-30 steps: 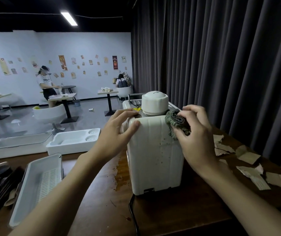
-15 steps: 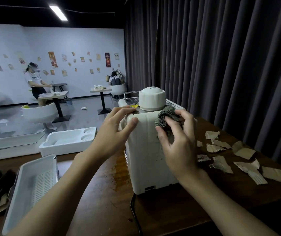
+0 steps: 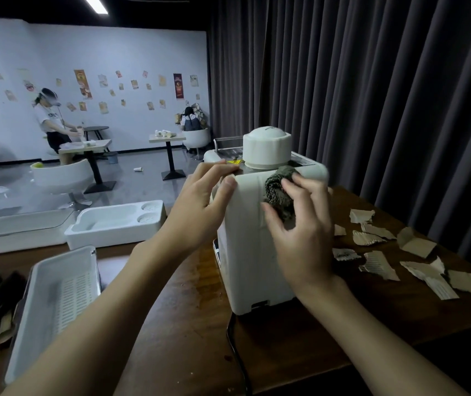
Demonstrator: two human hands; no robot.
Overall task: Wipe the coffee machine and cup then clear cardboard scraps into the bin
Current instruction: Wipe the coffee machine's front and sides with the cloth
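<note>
On the brown table [image 3: 188, 318] stands the white coffee machine [image 3: 253, 252], its back toward me. My right hand [image 3: 300, 235] presses a bunched dark cloth [image 3: 278, 188] against its upper rear face, fingers curled around it. My left hand [image 3: 200, 207] lies open, braced on the top left edge. Cardboard scraps [image 3: 377, 261] lie scattered to the right.

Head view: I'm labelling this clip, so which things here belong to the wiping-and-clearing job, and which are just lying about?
Job: coffee machine; cloth in right hand; left hand steadying machine; cardboard scraps.

Lying about: white slotted tray; foam insert; power cord.
</note>
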